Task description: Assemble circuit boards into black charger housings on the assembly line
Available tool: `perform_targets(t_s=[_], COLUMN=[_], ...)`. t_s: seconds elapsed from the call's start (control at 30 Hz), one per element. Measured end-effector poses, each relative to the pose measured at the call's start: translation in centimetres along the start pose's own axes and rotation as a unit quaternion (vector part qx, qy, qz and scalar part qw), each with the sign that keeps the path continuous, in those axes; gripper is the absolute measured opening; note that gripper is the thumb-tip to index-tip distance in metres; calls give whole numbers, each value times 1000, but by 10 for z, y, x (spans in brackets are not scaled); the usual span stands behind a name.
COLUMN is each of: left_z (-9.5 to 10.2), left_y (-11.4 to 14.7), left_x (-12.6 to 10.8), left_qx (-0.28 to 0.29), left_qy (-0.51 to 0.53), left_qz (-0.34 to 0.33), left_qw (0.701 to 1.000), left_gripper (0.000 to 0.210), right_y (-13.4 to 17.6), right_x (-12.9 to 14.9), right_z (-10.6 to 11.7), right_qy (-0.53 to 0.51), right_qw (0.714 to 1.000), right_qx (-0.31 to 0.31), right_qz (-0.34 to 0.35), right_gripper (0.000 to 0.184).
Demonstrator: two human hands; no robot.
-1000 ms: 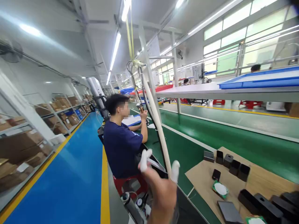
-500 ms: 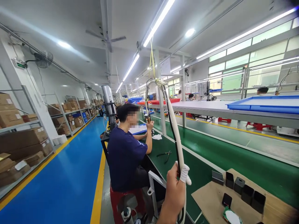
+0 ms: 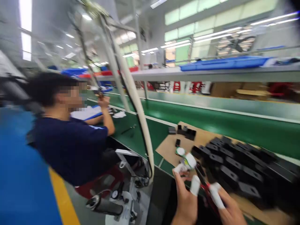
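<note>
My left hand (image 3: 187, 197) is beside the cardboard, thumb and forefinger apart, both in white finger covers. At its fingertips is a round white-and-green part (image 3: 191, 160); blur hides whether they touch it. My right hand (image 3: 226, 201), also with white finger covers, is closed on red-handled pliers (image 3: 207, 186), whose dark jaws point up toward that part. Another white-and-green part (image 3: 180, 151) lies on the cardboard (image 3: 167, 147), near a small black box (image 3: 178, 142). The thick white hose (image 3: 140, 115) with a black cable hangs to the left, clear of both hands.
At left a person in a dark shirt (image 3: 70, 150) sits at the green bench (image 3: 150, 134), holding a small item. Several black housings (image 3: 231, 173) crowd the right side. Below the hose stands a metal fixture with a gauge (image 3: 114, 194). A blue tray (image 3: 220, 64) sits on the far shelf.
The view has swung right and down. My left hand has let go of the hose and moved over to the parts by the cardboard. My right hand with the pliers has come into view.
</note>
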State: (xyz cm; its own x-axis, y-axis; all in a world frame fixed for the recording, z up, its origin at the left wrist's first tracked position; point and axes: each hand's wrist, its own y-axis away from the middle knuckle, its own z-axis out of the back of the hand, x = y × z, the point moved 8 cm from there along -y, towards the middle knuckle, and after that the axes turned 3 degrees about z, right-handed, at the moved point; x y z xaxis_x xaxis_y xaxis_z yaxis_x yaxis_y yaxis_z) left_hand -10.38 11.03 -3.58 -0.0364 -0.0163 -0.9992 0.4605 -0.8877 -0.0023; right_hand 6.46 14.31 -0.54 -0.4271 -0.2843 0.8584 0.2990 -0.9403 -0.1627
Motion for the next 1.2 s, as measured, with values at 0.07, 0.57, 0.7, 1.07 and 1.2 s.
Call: perform_targets(t_s=[0.07, 0.57, 0.7, 1.07, 1.2], left_z=[-37, -97, -96, -90, -72], left_y=[-7, -44, -51, -36, -19], left_x=[16, 58, 66, 44, 40], left_qx=[79, 48, 42, 114, 145], left_qy=[158, 267, 232, 159, 85], left_qz=[92, 177, 158, 89, 33], left_qw=[980, 946, 959, 977, 985], left_gripper=[67, 53, 49, 57, 47], right_y=[6, -29, -38, -24, 20], right_x=[-18, -55, -61, -30, -9], right_z=[1, -25, -22, 13, 56], right_qy=[-66, -77, -82, -125, -107], right_qw=[996, 985, 983, 977, 985], right_qx=[-32, -50, -20, -8, -97], right_qz=[-59, -145, -162, -174, -90], right_gripper=[67, 58, 54, 41, 44])
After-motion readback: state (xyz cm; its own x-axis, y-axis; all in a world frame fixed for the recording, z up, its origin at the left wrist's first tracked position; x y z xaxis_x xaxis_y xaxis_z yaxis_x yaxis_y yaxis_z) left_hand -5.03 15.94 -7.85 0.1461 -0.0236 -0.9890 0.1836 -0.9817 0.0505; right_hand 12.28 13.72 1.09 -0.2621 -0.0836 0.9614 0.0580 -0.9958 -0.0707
